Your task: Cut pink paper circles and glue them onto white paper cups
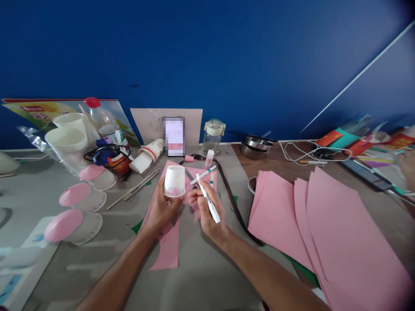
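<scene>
My left hand (164, 211) is closed round the lower part of a white paper cup (175, 176), which is upside down. A pink crosshatched patch (174, 191) shows near the cup's rim. In my right hand (212, 216) is a white marker pen (209, 202), gripped between fingers and thumb, its tip pointing up and left. The marker and cup are apart. Beneath both hands lie cut pieces of pink paper (168, 248). Two more markers, one of them a white marker (203, 174), and a glue stick (209, 159) are just beyond my right hand.
Cups with pink paper tops (76, 195) stand at left, before stacked paper cups (66, 142) and a red-capped bottle (103, 123). A phone (175, 137) leans at the back beside a glass jar (214, 134). Pink sheets (343, 229) lie right. Someone's hand (407, 168) shows far right.
</scene>
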Demonstrator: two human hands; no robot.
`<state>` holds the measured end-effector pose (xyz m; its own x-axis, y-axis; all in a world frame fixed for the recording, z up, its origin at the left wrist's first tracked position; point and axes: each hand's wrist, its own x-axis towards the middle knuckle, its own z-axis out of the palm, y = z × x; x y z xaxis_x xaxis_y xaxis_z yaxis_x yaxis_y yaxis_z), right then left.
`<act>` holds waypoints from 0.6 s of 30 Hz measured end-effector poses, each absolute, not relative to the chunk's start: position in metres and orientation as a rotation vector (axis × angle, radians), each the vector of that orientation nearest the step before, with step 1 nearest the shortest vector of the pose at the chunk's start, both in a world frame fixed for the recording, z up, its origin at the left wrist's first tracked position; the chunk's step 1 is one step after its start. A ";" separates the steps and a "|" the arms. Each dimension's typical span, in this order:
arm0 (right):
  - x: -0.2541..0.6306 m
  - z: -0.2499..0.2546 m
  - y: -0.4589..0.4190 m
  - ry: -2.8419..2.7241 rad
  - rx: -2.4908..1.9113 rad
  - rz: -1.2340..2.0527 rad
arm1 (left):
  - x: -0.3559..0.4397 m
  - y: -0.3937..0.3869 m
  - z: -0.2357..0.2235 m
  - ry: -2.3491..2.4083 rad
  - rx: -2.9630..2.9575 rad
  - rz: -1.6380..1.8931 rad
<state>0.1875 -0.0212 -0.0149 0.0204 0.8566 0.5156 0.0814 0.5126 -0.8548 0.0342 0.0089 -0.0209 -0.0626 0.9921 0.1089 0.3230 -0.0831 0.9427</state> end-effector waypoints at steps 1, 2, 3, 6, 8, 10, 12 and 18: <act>0.187 -0.016 -0.021 -1.423 -0.885 0.751 | 0.034 0.009 -0.020 1.468 1.488 1.160; 0.186 -0.017 -0.020 -1.415 -0.899 0.748 | 0.035 0.008 -0.019 1.479 1.487 1.152; 0.186 -0.018 -0.019 -1.418 -0.912 0.734 | 0.035 0.008 -0.019 1.488 1.484 1.147; 0.185 -0.022 -0.018 -1.446 -0.939 0.677 | 0.036 0.007 -0.017 1.491 1.480 1.140; 0.184 -0.025 -0.017 -1.452 -0.946 0.683 | 0.036 0.006 -0.016 1.467 1.479 1.147; 0.184 -0.027 -0.017 -1.456 -0.950 0.719 | 0.037 0.006 -0.015 1.445 1.477 1.167; 0.184 -0.030 -0.016 -1.463 -0.945 0.749 | 0.037 0.005 -0.014 1.438 1.484 1.175; 0.183 -0.033 -0.015 -1.490 -0.923 0.747 | 0.036 0.006 -0.017 1.395 1.486 1.185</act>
